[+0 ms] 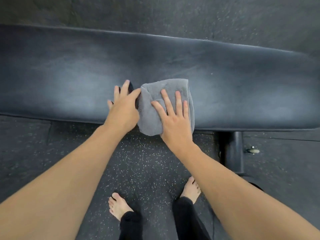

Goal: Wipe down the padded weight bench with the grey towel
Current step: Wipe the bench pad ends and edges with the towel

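The padded weight bench (69,75) runs left to right across the view, dark with a dull sheen. A folded grey towel (166,87) lies on its near half, and its lower corner hangs over the front edge. My right hand (174,118) lies flat on the towel with fingers spread. My left hand (124,108) rests on the pad just left of the towel, its index finger touching the towel's left edge. The left fingers are apart and hold nothing.
Dark speckled rubber floor (147,161) lies in front of and behind the bench. A black bench leg (233,151) with a small metal knob (252,150) stands under the pad at the right. My bare feet (119,205) stand close to the bench.
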